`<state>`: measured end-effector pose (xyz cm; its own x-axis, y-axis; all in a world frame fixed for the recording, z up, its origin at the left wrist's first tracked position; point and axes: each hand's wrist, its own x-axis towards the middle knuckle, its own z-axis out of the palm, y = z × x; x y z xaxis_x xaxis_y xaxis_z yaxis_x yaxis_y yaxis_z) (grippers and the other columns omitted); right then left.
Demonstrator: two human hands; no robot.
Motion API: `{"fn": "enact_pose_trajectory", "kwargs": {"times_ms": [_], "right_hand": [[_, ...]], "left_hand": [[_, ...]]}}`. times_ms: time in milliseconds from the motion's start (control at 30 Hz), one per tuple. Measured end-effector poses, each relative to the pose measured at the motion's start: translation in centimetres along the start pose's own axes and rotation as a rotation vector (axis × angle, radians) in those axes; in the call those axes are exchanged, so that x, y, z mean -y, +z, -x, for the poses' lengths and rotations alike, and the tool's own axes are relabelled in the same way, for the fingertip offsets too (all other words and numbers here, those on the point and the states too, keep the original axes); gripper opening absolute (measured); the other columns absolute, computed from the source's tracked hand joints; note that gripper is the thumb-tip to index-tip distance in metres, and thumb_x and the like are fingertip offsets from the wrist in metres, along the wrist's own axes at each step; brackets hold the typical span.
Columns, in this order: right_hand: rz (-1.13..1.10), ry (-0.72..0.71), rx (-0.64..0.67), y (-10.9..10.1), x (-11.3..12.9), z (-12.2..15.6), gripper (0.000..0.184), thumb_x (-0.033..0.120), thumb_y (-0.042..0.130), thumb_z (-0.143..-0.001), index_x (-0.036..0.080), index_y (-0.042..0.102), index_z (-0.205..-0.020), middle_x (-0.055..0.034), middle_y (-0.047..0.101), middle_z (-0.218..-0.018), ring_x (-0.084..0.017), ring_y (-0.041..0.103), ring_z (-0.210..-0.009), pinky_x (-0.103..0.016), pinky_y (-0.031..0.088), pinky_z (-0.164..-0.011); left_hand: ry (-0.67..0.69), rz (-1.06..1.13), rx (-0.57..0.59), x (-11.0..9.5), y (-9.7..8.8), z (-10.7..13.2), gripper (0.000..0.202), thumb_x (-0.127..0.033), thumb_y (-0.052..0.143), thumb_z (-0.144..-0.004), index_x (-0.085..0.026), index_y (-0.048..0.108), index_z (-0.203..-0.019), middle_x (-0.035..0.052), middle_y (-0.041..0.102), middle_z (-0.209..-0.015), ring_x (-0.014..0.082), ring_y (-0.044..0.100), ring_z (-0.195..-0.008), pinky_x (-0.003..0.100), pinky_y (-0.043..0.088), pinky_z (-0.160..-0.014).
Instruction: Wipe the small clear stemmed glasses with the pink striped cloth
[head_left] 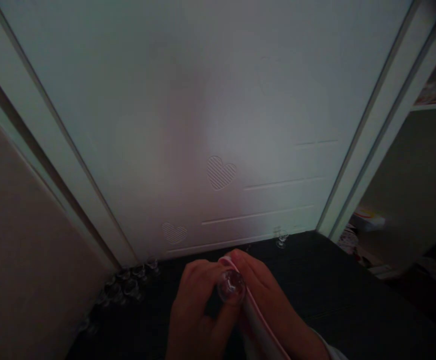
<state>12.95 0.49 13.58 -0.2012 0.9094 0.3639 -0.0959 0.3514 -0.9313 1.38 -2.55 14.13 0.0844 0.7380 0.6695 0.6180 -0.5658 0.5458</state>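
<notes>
- One small clear glass is held low ctr., betw. thumb & fingers of the left hand; a white cloth w/ pink edge is gripped by the right hand, fingers closed; cloth is set right up against the glass, over a dark tabletop;
- work is judged to be underway, w/ one glass in hand; several similar glasses are grouped back left, dim & overlapping; a lone glass is placed back right, by a white panel; which are done & which are left can't be told;
- no brand or writing can be read; only hearts & lines are embossed on the panel; on a box far right, colours are shown, but any label is too blurred.
</notes>
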Motion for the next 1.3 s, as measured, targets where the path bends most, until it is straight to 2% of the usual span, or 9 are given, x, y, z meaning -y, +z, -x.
{"fn": "enact_pose_trajectory", "kwargs": {"times_ms": [167,300,400,500,600,700,900,1067,1300], "right_hand": [[-0.142,0.094,0.049,0.1,-0.4,0.1,0.034,0.042,0.037,-0.084,0.017,0.049,-0.064,0.0022,0.046,-0.060,-0.010,0.041,-0.055,-0.021,0.037,-0.052],[-0.082,0.117,0.037,-0.2,-0.2,-0.3,0.038,0.043,0.036,-0.084,0.016,0.050,-0.061,0.0014,0.047,-0.059,-0.010,0.040,-0.053,-0.021,0.035,-0.050],[0.027,0.107,-0.095,-0.8,-0.4,-0.7,0.039,0.045,0.040,-0.080,0.016,0.051,-0.057,0.0018,0.048,-0.056,-0.011,0.042,-0.052,-0.022,0.036,-0.050],[0.072,0.157,-0.355,-1.5,-1.3,-0.9,0.038,0.050,0.045,-0.076,0.017,0.057,-0.061,-0.0006,0.056,-0.060,-0.015,0.050,-0.058,-0.024,0.039,-0.052],[0.027,0.179,-0.516,-2.1,-2.1,-1.0,0.040,0.052,0.042,-0.076,0.017,0.062,-0.074,-0.0040,0.062,-0.068,-0.019,0.056,-0.064,-0.027,0.042,-0.054],[-0.025,0.188,-0.532,-2.1,-2.0,-0.8,0.043,0.052,0.039,-0.078,0.017,0.062,-0.085,-0.0051,0.063,-0.073,-0.019,0.057,-0.066,-0.027,0.043,-0.052],[0.042,0.045,-0.301,-0.9,-0.4,0.0,0.040,0.049,0.032,-0.082,0.023,0.061,-0.090,-0.0021,0.062,-0.077,-0.015,0.055,-0.064,-0.023,0.043,-0.052],[0.094,-0.029,-0.205,-0.8,-0.1,0.1,0.034,0.042,0.028,-0.086,0.025,0.057,-0.092,0.0003,0.058,-0.077,-0.013,0.054,-0.066,-0.021,0.043,-0.056],[0.334,-0.208,-0.046,-0.2,-0.2,-0.1,0.021,0.028,0.038,-0.083,0.017,0.053,-0.073,-0.0005,0.051,-0.069,-0.012,0.048,-0.063,-0.023,0.038,-0.058]], "left_hand": [[-0.187,0.130,-0.079,-0.5,0.4,0.3,0.007,-0.021,0.057,-0.071,-0.020,0.058,-0.078,0.0013,0.059,-0.078,0.0154,0.055,-0.071,0.025,0.043,-0.064],[-0.365,0.355,-0.102,-0.9,0.2,0.2,0.010,-0.028,0.054,-0.073,-0.019,0.058,-0.076,0.0005,0.060,-0.074,0.0150,0.056,-0.072,0.024,0.042,-0.067],[-0.545,0.554,-0.130,-0.9,-0.1,0.1,0.016,-0.035,0.055,-0.072,-0.019,0.056,-0.074,-0.0013,0.059,-0.067,0.0122,0.055,-0.066,0.019,0.042,-0.060],[-0.637,0.673,-0.026,-0.4,-0.2,0.2,0.022,-0.040,0.055,-0.072,-0.018,0.055,-0.074,-0.0037,0.052,-0.058,0.0090,0.048,-0.056,0.016,0.038,-0.052],[-0.556,0.648,0.171,0.1,0.0,0.4,0.020,-0.037,0.052,-0.074,-0.017,0.055,-0.072,-0.0035,0.050,-0.060,0.0091,0.046,-0.057,0.017,0.037,-0.053],[-0.464,0.493,0.324,0.0,0.3,0.3,0.018,-0.033,0.049,-0.076,-0.017,0.057,-0.076,-0.0003,0.055,-0.069,0.0129,0.049,-0.065,0.022,0.038,-0.061],[-0.455,0.274,0.475,-1.1,0.4,0.1,0.021,-0.027,0.047,-0.077,-0.017,0.059,-0.090,0.0041,0.060,-0.082,0.0177,0.053,-0.075,0.026,0.039,-0.067],[-0.380,0.207,0.413,-1.3,0.4,0.3,0.019,-0.027,0.047,-0.077,-0.018,0.059,-0.089,0.0038,0.061,-0.080,0.0176,0.054,-0.073,0.026,0.040,-0.066],[-0.256,-0.045,0.261,-0.6,0.5,0.5,0.025,-0.019,0.039,-0.077,-0.014,0.059,-0.091,0.0082,0.059,-0.083,0.0204,0.054,-0.079,0.032,0.041,-0.072]]}}
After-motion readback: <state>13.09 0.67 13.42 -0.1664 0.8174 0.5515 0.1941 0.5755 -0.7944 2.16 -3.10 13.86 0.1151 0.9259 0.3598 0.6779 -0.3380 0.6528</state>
